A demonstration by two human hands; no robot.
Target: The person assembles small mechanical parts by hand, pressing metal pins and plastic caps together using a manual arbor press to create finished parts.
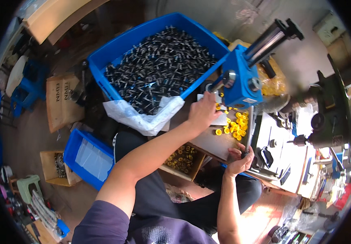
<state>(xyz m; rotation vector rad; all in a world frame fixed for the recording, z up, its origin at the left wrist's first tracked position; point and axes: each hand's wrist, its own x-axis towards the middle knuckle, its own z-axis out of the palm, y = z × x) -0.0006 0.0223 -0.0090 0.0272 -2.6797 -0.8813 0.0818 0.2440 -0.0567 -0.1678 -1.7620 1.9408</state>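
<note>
My left hand reaches under the front of a blue bench press. Its fingertips are bent together near the press's metal ram; whatever they pinch is too small and hidden to make out. Lower down, at the table's near right, my right hand is closed around the dark knob of a long metal lever that hangs from the press. Loose yellow ring-like plastic parts lie in a heap on the tabletop between my two hands.
A big blue tub holds many small black parts with metal pins, a white sheet over its near edge. Below the table sits a wooden drawer of yellow and dark parts. Left stand a blue bin and a cardboard box. A drill press stands right.
</note>
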